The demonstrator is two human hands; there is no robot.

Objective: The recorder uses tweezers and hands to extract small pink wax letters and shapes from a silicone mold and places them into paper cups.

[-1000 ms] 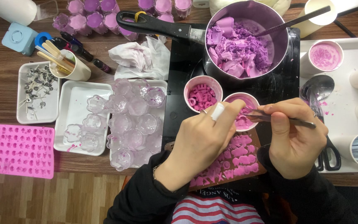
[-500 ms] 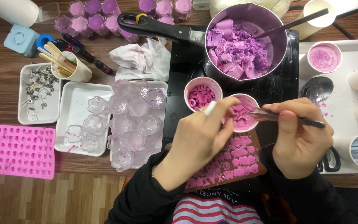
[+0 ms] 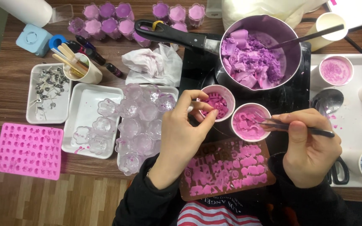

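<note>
Two small white cups stand side by side on the black hotplate [image 3: 290,94], just below the steel pot [image 3: 259,50] of crumbly purple wax. The left cup [image 3: 218,102] holds dark pink shaped pieces; the right cup [image 3: 250,122] holds paler pink ones. The left hand [image 3: 185,129] rests at the left cup's rim, its fingers [image 3: 197,106] loosely curled and pinched around something too small to tell. The right hand [image 3: 311,146] grips thin metal tweezers [image 3: 290,125], fingers closed tight, tips dipping into the right cup. Below lies a brown mould [image 3: 227,169] of pink shapes; clear glassy flower-shaped cups [image 3: 141,119] crowd white trays on the wooden tabletop [image 3: 5,92] beside a pink silicone mould [image 3: 28,150].
</note>
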